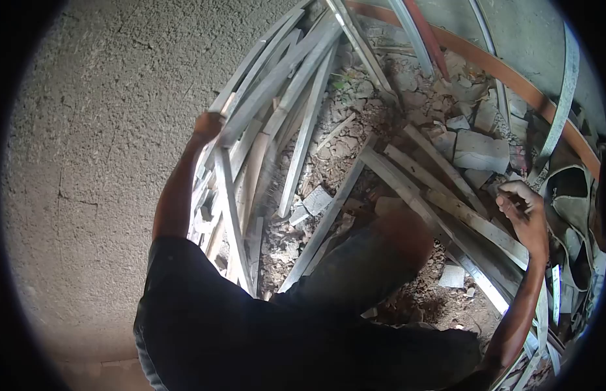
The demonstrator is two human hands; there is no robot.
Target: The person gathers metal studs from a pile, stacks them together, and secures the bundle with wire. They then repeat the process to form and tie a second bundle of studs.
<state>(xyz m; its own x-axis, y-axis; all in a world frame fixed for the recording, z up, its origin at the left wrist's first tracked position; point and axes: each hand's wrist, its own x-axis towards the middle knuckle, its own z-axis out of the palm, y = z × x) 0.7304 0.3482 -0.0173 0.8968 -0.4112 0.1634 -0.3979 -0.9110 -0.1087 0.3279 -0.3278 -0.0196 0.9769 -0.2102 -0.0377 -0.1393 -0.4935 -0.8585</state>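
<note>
My left hand [207, 125] is raised and closed around the lower end of a long grey wooden plank [277, 78], one of several planks leaning against the rough plaster wall [101, 130]. My right hand [524, 212] hovers at the right with its fingers curled into a loose fist, and I see nothing in it. It is just above weathered planks [446, 202] that lie flat across the rubble. My bent knee [400, 234] in dark trousers is between the two hands.
The ground is covered with broken stones, dirt and a grey concrete block [480, 151]. An orange strip [511, 75] runs along the far edge. More boards and scrap pieces [570, 215] crowd the right side.
</note>
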